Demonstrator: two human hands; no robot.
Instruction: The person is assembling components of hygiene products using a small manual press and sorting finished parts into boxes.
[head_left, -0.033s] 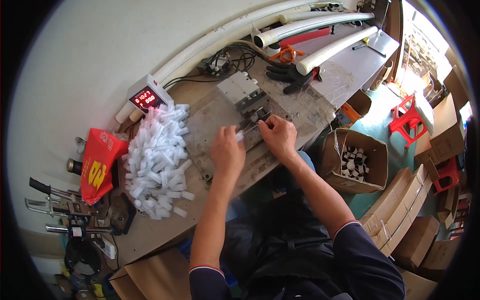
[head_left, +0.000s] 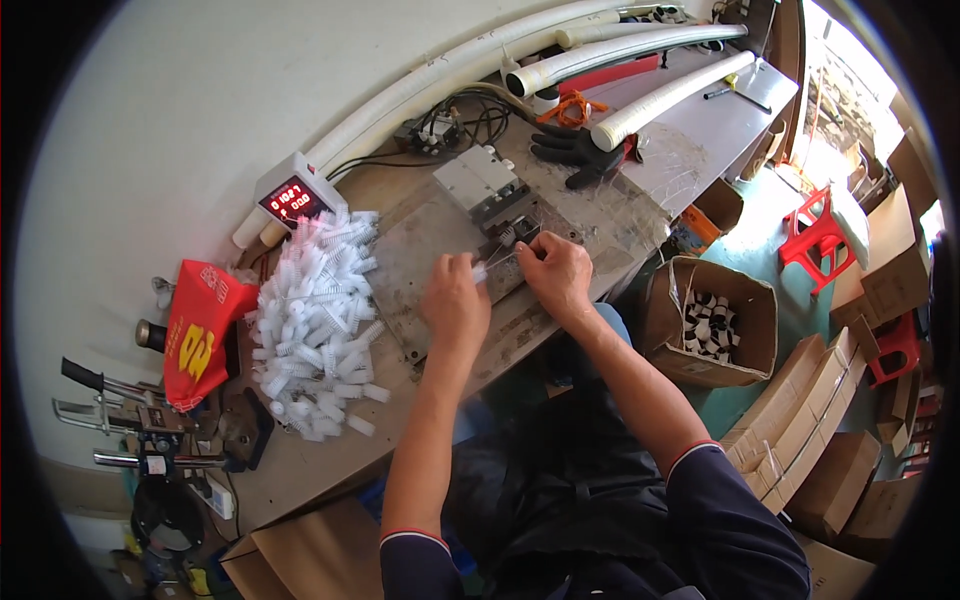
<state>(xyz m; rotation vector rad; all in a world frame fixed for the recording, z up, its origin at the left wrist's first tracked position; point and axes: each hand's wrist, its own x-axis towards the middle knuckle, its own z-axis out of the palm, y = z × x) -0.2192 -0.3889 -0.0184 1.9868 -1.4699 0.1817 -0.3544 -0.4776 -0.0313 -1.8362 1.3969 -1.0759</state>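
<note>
Brush piece (head_left: 482,270), small and white, sits pinched between the left hand (head_left: 455,300) and right hand (head_left: 556,272), held close to the grey press (head_left: 492,190) just beyond for easy feeding; the heap of white brushes (head_left: 315,320) lies left of that press, within reach.

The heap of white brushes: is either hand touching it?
Apart. The head view shows bare bench between the heap of white brushes and the left hand; the right hand is farther off.
</note>
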